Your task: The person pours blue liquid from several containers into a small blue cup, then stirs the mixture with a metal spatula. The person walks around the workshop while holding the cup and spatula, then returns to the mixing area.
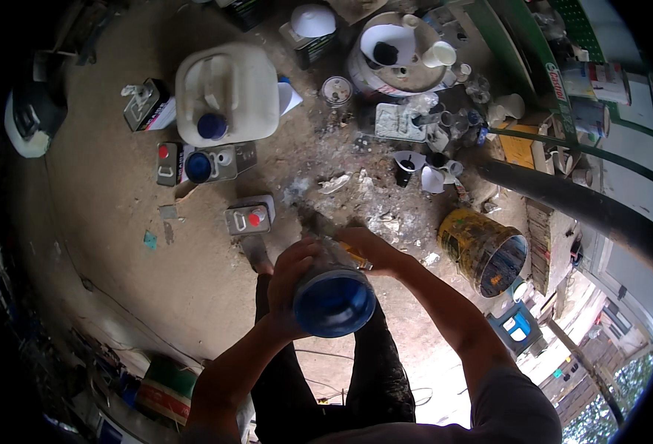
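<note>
Above my legs I hold a cylindrical container (335,305), its round end toward me and deep blue inside. My left hand (292,265) is closed round its left side. At the far right side of the container is my right hand (372,249), bent inward against it, with its fingers partly hidden behind. A small orange-yellow patch (359,259) shows between the right hand and the container; I cannot tell what it is. Just beyond the left hand, a grey rectangular can with a red cap (251,219) stands on the floor.
A large white jerrycan with a blue cap (226,92) stands ahead, with metal cans (167,164) near it. Used cups (406,169) and a paint-smeared tray (400,122) lie right of centre. A yellow bucket (482,248) lies tipped at right, below a dark pipe (578,214).
</note>
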### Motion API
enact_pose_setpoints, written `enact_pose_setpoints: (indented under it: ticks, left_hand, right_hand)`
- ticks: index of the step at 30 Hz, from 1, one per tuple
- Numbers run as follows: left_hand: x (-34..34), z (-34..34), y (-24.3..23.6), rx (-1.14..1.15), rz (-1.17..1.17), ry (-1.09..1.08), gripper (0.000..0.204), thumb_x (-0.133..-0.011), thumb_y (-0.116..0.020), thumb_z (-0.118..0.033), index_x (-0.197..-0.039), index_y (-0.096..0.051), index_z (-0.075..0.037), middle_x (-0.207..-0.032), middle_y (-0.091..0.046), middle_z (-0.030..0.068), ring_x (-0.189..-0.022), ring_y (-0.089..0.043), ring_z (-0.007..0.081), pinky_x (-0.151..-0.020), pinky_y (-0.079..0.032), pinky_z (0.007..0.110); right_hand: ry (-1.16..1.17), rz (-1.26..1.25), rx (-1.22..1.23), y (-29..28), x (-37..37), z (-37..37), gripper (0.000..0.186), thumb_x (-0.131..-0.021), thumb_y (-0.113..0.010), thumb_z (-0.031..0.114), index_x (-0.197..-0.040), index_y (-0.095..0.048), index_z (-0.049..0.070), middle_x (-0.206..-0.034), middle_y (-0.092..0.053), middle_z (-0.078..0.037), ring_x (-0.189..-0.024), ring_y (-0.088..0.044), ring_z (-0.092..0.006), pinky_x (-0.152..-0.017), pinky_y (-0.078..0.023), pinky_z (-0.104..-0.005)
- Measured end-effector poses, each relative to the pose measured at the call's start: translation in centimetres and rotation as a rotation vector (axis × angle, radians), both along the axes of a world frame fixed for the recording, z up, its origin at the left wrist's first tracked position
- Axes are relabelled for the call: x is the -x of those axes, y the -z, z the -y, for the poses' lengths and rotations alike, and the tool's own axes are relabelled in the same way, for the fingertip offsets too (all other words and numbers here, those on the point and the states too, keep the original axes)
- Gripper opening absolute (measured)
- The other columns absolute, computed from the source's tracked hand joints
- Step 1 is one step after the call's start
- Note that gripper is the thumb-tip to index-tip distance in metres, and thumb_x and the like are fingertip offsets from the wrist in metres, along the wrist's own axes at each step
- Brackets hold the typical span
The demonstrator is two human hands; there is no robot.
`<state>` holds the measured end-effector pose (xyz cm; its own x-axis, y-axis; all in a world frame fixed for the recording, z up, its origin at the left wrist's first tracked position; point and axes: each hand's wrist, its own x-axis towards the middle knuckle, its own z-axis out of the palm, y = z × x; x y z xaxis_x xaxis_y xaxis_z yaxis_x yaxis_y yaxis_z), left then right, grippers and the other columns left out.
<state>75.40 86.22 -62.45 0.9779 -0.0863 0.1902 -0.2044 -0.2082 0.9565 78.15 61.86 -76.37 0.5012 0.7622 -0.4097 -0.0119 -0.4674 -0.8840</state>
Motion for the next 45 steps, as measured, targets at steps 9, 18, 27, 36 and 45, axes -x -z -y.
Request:
enact_pose_setpoints:
  ticks: [9, 18, 27, 36, 45]
  left_hand:
    - [-1.5, -5.9, 0.6, 0.002, 0.008, 0.213, 0.135, -0.065, -0.099, -0.037, -0.168, -0.017, -0.011, -0.162, -0.045, 0.0192, -0.151, -0.040, 0.0452, -0.121, -0.037, 0.057]
    - [-4.7, -18.4, 8.8, -0.320, 0.128, 0.150, 0.112, -0.082, -0.088, -0.051, -0.164, -0.028, -0.003, -0.167, -0.031, 0.0270, -0.153, -0.033, 0.0456, -0.123, -0.030, 0.056]
    - [-11.4, -26.9, 27.4, -1.194, -0.360, -0.324, 0.079, -0.064, -0.097, -0.039, -0.121, -0.055, -0.002, -0.136, -0.058, 0.0275, -0.132, -0.054, 0.0451, -0.110, -0.045, 0.057]
    - [-10.5, -29.0, 20.0, -0.859, -0.621, -0.451, 0.079, -0.073, -0.089, -0.033, -0.137, -0.057, -0.001, -0.126, -0.064, 0.0235, -0.119, -0.064, 0.0403, -0.102, -0.054, 0.049]
    - [3.2, -30.3, -2.2, 0.837, -1.110, -0.248, 0.059, -0.087, -0.083, -0.032, -0.136, -0.055, -0.013, -0.148, -0.056, 0.0158, -0.131, -0.057, 0.0372, -0.117, -0.035, 0.060]
  right_hand:
    - [0.575, -0.305, -0.496, 1.3, 2.9, -6.8, 0.031, -0.087, -0.081, 0.028, -0.104, -0.076, 0.003, -0.106, -0.076, -0.014, -0.095, -0.071, -0.0335, -0.085, -0.054, -0.0419]
    - [0.539, -0.012, -0.495, 1.3, 2.4, -10.2, 0.037, -0.088, -0.082, 0.022, -0.119, -0.075, 0.003, -0.123, -0.073, -0.017, -0.107, -0.071, -0.0296, -0.089, -0.057, -0.0407]
    - [0.631, 0.187, -0.100, 0.3, 7.1, -10.0, 0.037, -0.088, -0.081, 0.017, -0.122, -0.073, 0.005, -0.126, -0.071, -0.016, -0.111, -0.069, -0.0287, -0.091, -0.057, -0.0400]
    - [0.750, 0.315, 0.034, -4.8, 13.7, -10.8, 0.039, -0.088, -0.080, 0.012, -0.125, -0.071, 0.006, -0.130, -0.069, -0.015, -0.115, -0.068, -0.0277, -0.093, -0.057, -0.0394]
    - [0.776, 0.788, 0.277, -20.6, 21.7, -11.6, 0.041, -0.088, -0.079, 0.007, -0.128, -0.070, 0.007, -0.134, -0.067, -0.015, -0.119, -0.067, -0.0268, -0.095, -0.057, -0.0387]
